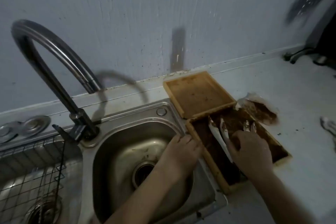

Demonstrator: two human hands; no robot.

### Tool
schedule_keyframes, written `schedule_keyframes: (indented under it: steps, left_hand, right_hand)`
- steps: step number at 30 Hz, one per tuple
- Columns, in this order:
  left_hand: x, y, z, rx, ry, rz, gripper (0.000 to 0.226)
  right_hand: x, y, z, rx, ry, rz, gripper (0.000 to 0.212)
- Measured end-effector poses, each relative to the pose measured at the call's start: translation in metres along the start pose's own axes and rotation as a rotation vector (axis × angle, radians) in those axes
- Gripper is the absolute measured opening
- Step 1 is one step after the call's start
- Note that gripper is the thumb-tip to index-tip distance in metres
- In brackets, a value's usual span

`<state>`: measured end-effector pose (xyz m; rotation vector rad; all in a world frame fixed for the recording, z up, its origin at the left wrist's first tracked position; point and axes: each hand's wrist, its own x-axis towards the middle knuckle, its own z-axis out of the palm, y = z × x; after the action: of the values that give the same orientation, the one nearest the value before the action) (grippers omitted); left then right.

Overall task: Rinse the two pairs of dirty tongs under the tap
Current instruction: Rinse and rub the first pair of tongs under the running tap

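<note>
Holding dirty tongs: wooden box

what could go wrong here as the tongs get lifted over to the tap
1. The tongs lie in a wooden box of brown residue and are smeared with it, so they may slip from the right hand or drip on the counter.
2. The box sits against the sink rim, where the left hand rests; a nudge could spill residue into the basin.
</note>
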<state>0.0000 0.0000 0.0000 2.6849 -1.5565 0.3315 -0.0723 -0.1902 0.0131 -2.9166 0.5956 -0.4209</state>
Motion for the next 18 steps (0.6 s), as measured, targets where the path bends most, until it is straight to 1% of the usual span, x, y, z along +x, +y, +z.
schedule_keyframes:
  steps: [2,4,8,11,12,15,17,18]
  left_hand:
    - [0.007,0.004,0.002,-0.007,-0.086,0.041,0.039]
    - [0.008,0.008,0.006,-0.008,-0.117,0.088,0.045]
    - [0.009,0.014,0.007,0.016,-0.161,0.151,0.040]
    - [0.006,0.016,0.006,-0.012,-0.118,0.133,0.036]
    - [0.004,0.017,0.004,-0.022,-0.137,0.110,0.036]
    - [0.004,0.014,-0.005,-0.079,-0.111,0.046,0.041]
    - [0.004,0.010,-0.013,-0.111,-0.170,-0.013,0.047]
    - [0.003,0.007,-0.018,-0.118,-0.174,-0.050,0.048]
  right_hand:
    - [-0.004,-0.004,0.001,-0.089,-0.164,0.037,0.032]
    - [-0.008,-0.007,0.003,-0.118,-0.259,0.046,0.033]
    - [-0.007,-0.008,0.001,-0.111,-0.296,0.051,0.025]
    - [-0.006,-0.009,-0.001,-0.082,-0.270,0.054,0.023]
    - [-0.007,-0.010,-0.002,-0.072,-0.245,0.049,0.022]
    - [-0.007,-0.012,-0.009,-0.058,-0.180,0.034,0.021]
    - [-0.006,-0.016,-0.016,-0.030,-0.073,-0.004,0.021]
    - [-0.006,-0.018,-0.020,-0.021,-0.004,-0.034,0.021]
